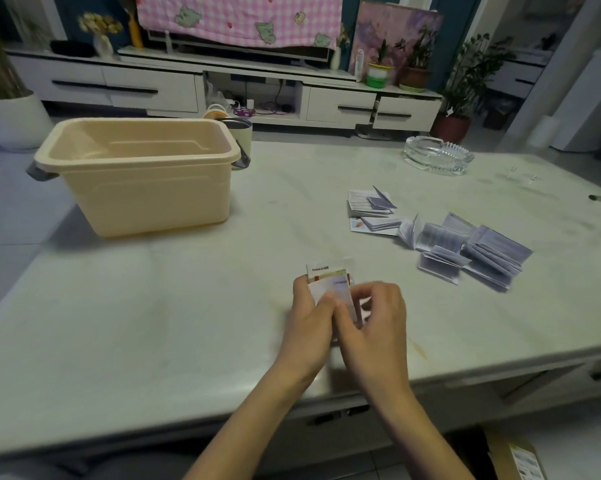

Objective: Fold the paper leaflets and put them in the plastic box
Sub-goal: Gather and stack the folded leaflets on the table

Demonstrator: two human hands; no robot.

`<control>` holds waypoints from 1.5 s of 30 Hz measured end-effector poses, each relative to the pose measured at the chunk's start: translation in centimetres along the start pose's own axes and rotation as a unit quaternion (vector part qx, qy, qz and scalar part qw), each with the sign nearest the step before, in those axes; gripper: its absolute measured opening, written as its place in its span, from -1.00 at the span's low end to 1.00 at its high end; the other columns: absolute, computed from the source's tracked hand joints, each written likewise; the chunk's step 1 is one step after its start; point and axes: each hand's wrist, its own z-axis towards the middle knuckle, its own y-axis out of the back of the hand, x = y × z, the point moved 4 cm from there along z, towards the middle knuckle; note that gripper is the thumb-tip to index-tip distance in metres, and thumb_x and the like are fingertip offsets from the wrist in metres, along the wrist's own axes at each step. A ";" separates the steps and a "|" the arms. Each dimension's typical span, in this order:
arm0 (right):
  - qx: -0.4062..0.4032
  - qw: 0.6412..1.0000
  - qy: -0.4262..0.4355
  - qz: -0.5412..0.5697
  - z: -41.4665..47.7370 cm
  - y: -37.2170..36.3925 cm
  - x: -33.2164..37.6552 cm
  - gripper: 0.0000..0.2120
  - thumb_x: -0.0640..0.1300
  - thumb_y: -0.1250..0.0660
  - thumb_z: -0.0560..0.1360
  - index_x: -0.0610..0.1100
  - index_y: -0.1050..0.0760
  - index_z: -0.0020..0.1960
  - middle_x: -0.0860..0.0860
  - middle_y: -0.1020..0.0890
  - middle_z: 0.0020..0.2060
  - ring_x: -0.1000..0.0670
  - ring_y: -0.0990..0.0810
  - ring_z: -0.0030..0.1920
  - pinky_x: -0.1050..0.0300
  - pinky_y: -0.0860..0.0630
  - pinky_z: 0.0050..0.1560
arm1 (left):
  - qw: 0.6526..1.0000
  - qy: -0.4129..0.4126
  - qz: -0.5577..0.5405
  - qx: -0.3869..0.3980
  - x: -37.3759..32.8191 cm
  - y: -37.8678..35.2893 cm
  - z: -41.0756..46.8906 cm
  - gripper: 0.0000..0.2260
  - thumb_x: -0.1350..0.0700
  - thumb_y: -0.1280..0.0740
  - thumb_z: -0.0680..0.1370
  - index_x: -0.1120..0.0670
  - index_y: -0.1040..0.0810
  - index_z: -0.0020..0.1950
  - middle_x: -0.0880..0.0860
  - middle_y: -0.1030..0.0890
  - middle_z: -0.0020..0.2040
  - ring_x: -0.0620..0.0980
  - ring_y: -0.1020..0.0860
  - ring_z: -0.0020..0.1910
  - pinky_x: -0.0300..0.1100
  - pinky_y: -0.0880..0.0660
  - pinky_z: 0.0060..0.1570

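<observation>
We hold one leaflet [330,284] low over the table [188,306], near its front edge; our left hand [311,322] pinches its left side, thumb on the face, while our right hand [375,320] curls its fingers against the right side; the risk, we judge, is a crooked crease if the sheet slips between our thumbs, or the folds springing back open once released; the plastic box [136,171] stands well apart to the left and looks empty from here; we count one box, one glass ashtray [439,159], and a loose heap of leaflets [441,237] to the right, too overlapped to count exactly.
</observation>
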 end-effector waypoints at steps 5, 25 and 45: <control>0.159 0.969 -0.049 0.182 1.5 -1.0 -0.1 -0.64 -0.27 -0.27 0.53 -0.06 -0.29 0.28 0.15 -0.50 0.14 0.26 -0.53 0.07 0.36 -0.42 0.09 | 0.996 -0.080 0.041 -0.014 -0.6 0.4 0.3 -0.82 0.35 -0.10 0.61 0.13 -0.35 0.13 -0.08 -0.56 -0.06 -0.39 -0.57 -0.22 -0.51 -0.43 -0.22; 0.028 0.940 0.050 -0.336 12.4 8.1 -9.2 -0.57 -0.44 -0.27 0.38 -0.30 -0.43 0.24 -0.31 -0.58 0.07 -0.34 -0.50 0.07 -0.09 -0.38 0.06 | 0.989 -0.092 0.108 -0.048 0.3 1.6 1.3 -0.84 0.26 -0.19 0.60 0.08 -0.42 0.13 -0.16 -0.55 0.00 -0.27 -0.53 -0.06 -0.50 -0.43 -0.21; 0.123 0.959 -0.108 0.231 3.0 -0.8 0.2 -0.83 -0.28 -0.41 0.43 -0.11 -0.50 -0.03 0.03 -0.59 -0.28 0.11 -0.52 -0.36 0.34 -0.37 -0.50 | 0.992 -0.001 -0.015 -0.128 1.3 2.5 2.4 -0.80 0.15 -0.23 0.58 0.03 -0.48 0.20 -0.06 -0.63 0.05 -0.12 -0.59 0.03 -0.38 -0.48 -0.22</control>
